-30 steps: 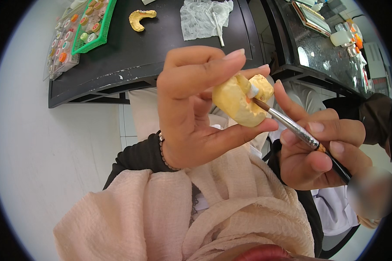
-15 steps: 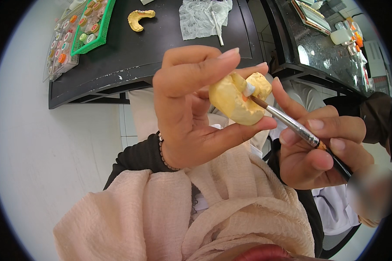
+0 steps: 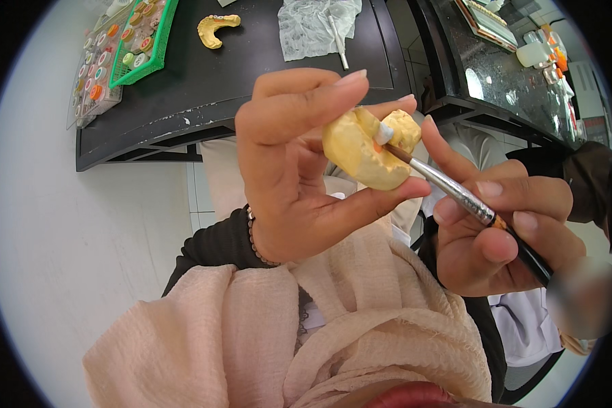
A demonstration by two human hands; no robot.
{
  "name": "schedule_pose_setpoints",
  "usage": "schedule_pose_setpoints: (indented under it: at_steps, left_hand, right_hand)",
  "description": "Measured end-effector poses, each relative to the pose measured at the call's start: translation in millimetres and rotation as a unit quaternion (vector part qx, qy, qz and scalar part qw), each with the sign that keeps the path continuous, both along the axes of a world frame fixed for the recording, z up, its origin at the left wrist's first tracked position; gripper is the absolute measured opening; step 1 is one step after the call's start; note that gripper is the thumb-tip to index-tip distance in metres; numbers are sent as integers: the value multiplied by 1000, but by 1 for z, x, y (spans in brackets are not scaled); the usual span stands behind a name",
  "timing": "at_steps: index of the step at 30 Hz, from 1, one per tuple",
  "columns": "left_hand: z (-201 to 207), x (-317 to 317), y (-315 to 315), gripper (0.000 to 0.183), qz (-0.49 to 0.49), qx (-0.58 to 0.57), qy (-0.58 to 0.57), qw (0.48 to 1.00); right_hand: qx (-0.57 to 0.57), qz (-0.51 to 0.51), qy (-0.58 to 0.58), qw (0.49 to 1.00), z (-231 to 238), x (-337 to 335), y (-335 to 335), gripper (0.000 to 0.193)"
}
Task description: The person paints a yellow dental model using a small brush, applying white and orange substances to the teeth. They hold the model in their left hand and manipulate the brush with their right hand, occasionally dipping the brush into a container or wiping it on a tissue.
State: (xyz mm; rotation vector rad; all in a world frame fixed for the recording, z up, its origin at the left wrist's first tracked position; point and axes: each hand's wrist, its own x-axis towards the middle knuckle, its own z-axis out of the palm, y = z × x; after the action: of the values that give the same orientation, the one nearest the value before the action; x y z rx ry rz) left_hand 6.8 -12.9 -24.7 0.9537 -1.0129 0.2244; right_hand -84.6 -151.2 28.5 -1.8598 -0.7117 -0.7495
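While pinched between left thumb and fingertips, yellow plaster cast (image 3: 364,151) sits raised near face, tilted so worked spot faces brush tip — steady for fine work. Cast lumpy, pale yellow, small orange mark beside white bristles. Left hand (image 3: 289,170) closed around cast. Right hand (image 3: 496,231) grips thin brush (image 3: 455,194) pencil-style, tip touching cast. Beyond, dark surface (image 3: 251,75) carries second yellow cast (image 3: 214,28), green tray (image 3: 146,41) of small pots, crumpled tissue (image 3: 316,27).

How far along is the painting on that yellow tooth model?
The yellow dental cast in the left hand shows one whitish tooth. The brush in the right hand touches there now. The rest is bare yellow; a second cast lies on the black table.
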Motion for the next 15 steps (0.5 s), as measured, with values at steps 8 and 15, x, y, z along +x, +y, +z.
schedule_pose_setpoints:
  at_steps: [8,15]
  left_hand:
    - [-3,-3,-3,71,-23,-22,39,999]
    - [-2,-2,-2,72,-15,-6,40,999]
  right_hand:
    - [-3,3,5,1000,0,0,-3,25]
    - [12,-24,-13,1000,-4,4,0,23]
